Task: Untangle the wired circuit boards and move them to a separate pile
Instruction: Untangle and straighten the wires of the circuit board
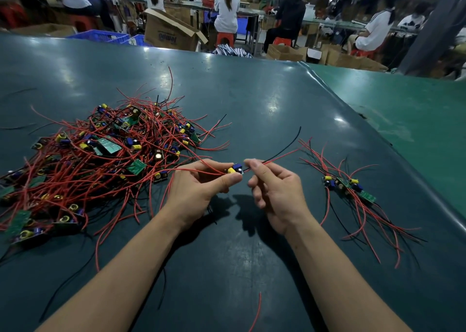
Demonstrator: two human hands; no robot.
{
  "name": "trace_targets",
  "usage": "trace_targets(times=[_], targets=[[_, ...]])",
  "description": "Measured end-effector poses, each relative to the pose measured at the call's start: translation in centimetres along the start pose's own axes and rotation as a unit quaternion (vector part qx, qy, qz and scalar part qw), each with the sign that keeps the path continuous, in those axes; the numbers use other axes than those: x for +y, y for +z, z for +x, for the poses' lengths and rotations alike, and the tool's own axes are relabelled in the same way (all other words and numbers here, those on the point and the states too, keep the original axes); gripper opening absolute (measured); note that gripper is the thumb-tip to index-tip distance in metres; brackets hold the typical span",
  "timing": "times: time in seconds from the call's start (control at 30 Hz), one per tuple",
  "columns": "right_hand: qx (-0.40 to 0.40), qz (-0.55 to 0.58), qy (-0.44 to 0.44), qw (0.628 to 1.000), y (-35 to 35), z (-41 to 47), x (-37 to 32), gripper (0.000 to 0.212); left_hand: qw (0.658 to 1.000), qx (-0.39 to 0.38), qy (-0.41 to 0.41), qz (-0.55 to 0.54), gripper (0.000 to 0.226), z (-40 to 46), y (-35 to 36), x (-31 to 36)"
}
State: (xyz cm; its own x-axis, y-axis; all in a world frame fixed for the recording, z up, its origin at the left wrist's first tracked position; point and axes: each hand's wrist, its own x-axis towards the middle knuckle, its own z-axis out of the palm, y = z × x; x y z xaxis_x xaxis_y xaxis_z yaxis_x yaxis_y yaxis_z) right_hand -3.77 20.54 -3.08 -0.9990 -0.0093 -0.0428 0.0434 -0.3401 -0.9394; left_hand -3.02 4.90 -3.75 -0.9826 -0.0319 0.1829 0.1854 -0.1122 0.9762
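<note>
From the head view, I have one small circuit board (235, 169) lifted at the centre of the frame, above the dark green surface (264, 99). My left hand (199, 190) has its fingers (228, 179) curled in, pinching the board at its yellow and blue parts, while my right hand (276, 188) pinches the board's red and black wires (282, 156) between thumb and forefinger, the rest of its fingers loosely curled. Those wires run up and to the right, and another red lead trails left toward the big tangled heap (100, 160) filling the left of the frame. The small sorted pile (350, 188) lies at the right, well apart from the heap. I judge this the freeing step: the board looks nearly clear. Next I would draw the trailing lead out of the heap gently, then carry the board right and lay it on the sorted pile.
</note>
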Motion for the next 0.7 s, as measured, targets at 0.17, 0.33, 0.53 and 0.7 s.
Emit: trace_targets(times=[0.17,0.33,0.53,0.7], targets=[[0.168,0.044,-0.069,0.982,-1.3,1.3,-1.0,0.018,0.999,0.027,0.012,-0.017,0.023,-0.1,0.3,0.2],[0.315,0.099,-0.098,0.939,-4.5,2.3,-2.3,0.020,0.988,0.140,0.051,-0.028,0.017,0.7,-0.7,0.4],[0.137,-0.064,-0.163,0.975,-0.9,0.2,-0.6,0.008,0.903,0.260,0.255,0.227,0.017,0.2,-0.8,0.0],[-0.140,-0.060,-0.066,0.986,0.7,-1.0,0.2,0.037,0.835,0.199,0.392,0.331,0.014,0.1,-1.0,-0.3]])
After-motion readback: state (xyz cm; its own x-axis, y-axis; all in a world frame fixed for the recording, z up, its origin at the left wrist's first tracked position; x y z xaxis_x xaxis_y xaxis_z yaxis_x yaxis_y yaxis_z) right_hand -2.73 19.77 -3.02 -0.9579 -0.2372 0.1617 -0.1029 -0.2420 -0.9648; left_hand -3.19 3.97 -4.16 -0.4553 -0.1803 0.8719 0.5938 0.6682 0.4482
